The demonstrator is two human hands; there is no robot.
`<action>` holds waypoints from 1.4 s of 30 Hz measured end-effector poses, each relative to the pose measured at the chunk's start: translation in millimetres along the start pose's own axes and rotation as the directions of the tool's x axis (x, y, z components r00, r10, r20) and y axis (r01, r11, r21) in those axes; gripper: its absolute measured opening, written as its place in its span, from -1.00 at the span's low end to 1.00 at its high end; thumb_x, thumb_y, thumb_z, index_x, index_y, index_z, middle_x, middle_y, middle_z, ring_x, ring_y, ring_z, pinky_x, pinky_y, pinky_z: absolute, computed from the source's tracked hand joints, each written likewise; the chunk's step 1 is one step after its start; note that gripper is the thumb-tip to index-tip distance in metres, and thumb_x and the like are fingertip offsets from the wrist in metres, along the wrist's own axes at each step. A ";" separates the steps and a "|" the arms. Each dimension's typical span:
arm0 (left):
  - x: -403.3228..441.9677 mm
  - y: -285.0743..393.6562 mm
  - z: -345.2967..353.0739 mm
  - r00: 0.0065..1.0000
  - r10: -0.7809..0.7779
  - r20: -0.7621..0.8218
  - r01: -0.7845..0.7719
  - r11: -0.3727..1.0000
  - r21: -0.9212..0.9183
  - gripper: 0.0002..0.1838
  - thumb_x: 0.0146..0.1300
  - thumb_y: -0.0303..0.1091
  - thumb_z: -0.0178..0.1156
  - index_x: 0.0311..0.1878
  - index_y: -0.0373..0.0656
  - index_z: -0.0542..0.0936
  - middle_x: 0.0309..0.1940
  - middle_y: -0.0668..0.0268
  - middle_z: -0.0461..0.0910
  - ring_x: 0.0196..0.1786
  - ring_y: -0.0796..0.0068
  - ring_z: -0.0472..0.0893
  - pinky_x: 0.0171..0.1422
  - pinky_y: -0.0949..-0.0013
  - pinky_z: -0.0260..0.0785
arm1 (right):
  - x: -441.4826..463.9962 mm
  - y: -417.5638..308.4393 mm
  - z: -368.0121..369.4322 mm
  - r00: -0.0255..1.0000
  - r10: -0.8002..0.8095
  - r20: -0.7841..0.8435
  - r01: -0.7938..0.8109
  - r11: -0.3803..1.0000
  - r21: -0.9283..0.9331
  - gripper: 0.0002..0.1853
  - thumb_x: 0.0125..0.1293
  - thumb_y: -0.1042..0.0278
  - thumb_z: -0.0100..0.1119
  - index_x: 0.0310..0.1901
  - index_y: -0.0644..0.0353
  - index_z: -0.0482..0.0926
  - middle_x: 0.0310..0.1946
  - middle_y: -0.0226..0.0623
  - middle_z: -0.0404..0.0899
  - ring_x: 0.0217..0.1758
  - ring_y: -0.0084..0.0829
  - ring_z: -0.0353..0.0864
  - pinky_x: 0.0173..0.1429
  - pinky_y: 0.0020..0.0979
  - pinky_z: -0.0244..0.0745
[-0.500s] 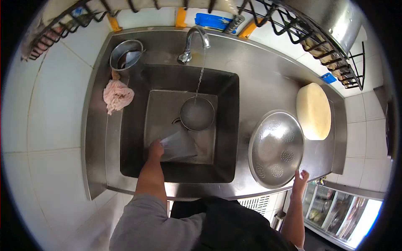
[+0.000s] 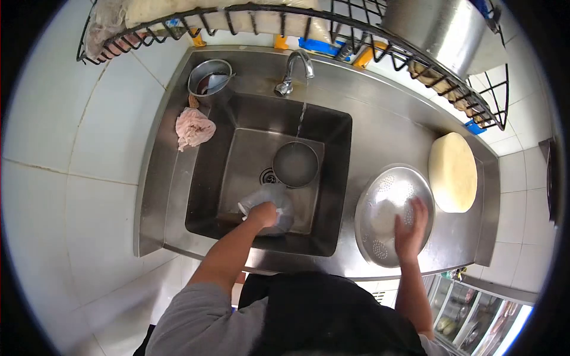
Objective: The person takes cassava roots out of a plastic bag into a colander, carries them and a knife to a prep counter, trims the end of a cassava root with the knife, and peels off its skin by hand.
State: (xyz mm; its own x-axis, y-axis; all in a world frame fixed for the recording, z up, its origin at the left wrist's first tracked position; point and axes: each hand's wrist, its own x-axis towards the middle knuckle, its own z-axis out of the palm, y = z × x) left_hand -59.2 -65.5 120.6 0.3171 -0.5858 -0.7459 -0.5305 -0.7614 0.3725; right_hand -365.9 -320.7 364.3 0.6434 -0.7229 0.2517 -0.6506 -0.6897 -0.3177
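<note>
My left hand (image 2: 265, 215) is closed in a fist low in the sink (image 2: 199, 204), gripping a see-through plastic bag (image 2: 284, 222) that spreads out around it. Just beyond the bag, a round metal bowl (image 2: 295, 165) stands on the sink floor under the running tap (image 2: 298, 59), with water in it. On the counter to the right lies a steel colander (image 2: 375, 207) with clusters of small holes. My right hand (image 2: 411, 231) is over its right side with the fingers apart and nothing in them; whether it touches the metal I cannot tell.
A thick pale round block (image 2: 454, 172) stands right of the colander. At the back left are a metal pot (image 2: 209, 80) with utensils inside and a crumpled pink cloth (image 2: 195, 127). A black wire rack (image 2: 261, 9) with bags and a large pot (image 2: 439, 32) overhangs the back.
My left hand has moved right within the sink with the bag, uncovering the drain. My right hand has come from the colander's lower edge to over it. The view has shifted slightly.
</note>
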 end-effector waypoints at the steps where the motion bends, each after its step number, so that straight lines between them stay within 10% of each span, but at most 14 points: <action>1: -11.6 5.5 -7.4 1.000 0.015 0.016 -0.016 1.000 0.022 -0.50 0.47 0.03 0.15 0.08 -0.27 0.70 0.10 -0.09 0.67 0.21 -0.11 0.62 0.32 -0.02 0.44 | 4.7 -23.5 6.0 0.996 -0.043 0.073 0.038 0.997 0.071 -0.44 0.24 0.51 0.39 0.29 0.24 0.49 0.41 0.02 0.38 0.50 0.06 0.34 0.54 -0.03 0.30; 6: -70.1 23.8 -41.6 0.977 0.214 -0.010 -0.211 0.970 0.118 -0.49 0.46 0.08 0.14 -0.08 -0.26 0.74 -0.06 -0.08 0.71 0.05 -0.14 0.68 0.17 -0.05 0.51 | 24.3 -100.8 59.8 0.780 -0.464 0.420 0.254 0.848 0.465 -0.55 0.30 0.30 0.36 0.21 0.18 0.58 0.31 -0.02 0.50 0.38 0.02 0.49 0.47 -0.08 0.40; 14: -161.9 73.3 -63.1 0.924 0.373 -0.087 -0.335 0.897 0.289 -0.50 0.43 0.14 0.14 -0.22 -0.13 0.78 -0.27 0.03 0.74 -0.12 -0.07 0.73 0.08 -0.06 0.54 | 17.1 -162.1 161.3 0.484 -0.786 0.384 0.484 0.606 0.631 -0.33 0.21 0.25 0.42 0.39 -0.01 0.49 0.51 -0.06 0.29 0.52 0.03 0.33 0.56 -0.05 0.28; 24: -212.0 107.0 -133.8 0.724 0.686 -0.068 -0.485 0.576 0.658 -0.60 0.30 0.07 0.30 -0.39 -0.08 0.75 -0.45 0.22 0.72 -0.28 0.14 0.73 -0.05 0.07 0.51 | 43.1 -161.5 119.6 0.505 -0.814 0.287 0.460 0.535 0.709 -0.33 0.03 0.12 0.57 0.23 -0.02 0.60 0.39 -0.02 0.37 0.48 0.06 0.36 0.52 0.01 0.30; 34: -268.3 156.0 -180.0 0.494 0.868 0.042 -0.512 0.251 0.821 -0.64 0.23 0.01 0.35 -0.55 -0.01 0.66 -0.53 0.36 0.66 -0.36 0.33 0.67 -0.11 0.24 0.40 | 67.5 -169.9 101.1 0.877 -0.480 0.026 0.440 0.824 0.357 -0.80 0.20 0.24 0.21 -0.25 0.18 0.65 -0.30 -0.13 0.69 -0.15 -0.04 0.70 0.01 -0.06 0.58; 40: -315.6 189.8 -215.5 0.398 0.905 0.151 -0.500 0.076 0.863 -0.62 0.18 -0.01 0.39 -0.62 0.00 0.58 -0.64 0.42 0.51 -0.48 0.34 0.56 -0.14 0.27 0.35 | 99.0 -118.0 16.3 0.994 0.006 -0.109 0.069 0.745 0.664 -0.68 0.39 0.28 0.26 -0.46 0.35 0.57 -0.49 0.21 0.54 -0.31 0.25 0.59 -0.25 0.05 0.48; 42: -327.4 210.1 -227.9 0.380 0.911 0.159 -0.506 0.061 0.860 -0.64 0.16 -0.03 0.40 -0.61 0.01 0.56 -0.62 0.42 0.47 -0.46 0.35 0.54 -0.15 0.27 0.35 | 97.5 -100.8 -22.3 0.985 0.066 -0.159 0.058 0.741 0.669 -0.60 0.48 0.26 0.23 -0.50 0.35 0.48 -0.66 -0.04 0.35 -0.60 -0.27 0.35 -0.40 -0.17 0.35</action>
State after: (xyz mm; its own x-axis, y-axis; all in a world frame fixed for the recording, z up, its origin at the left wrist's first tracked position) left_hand -95.2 -96.9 568.9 -0.4882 -0.8722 -0.0315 -0.8690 0.4891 -0.0751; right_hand -246.5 -322.6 441.3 0.5267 -0.7642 0.3723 -0.1747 -0.5259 -0.8324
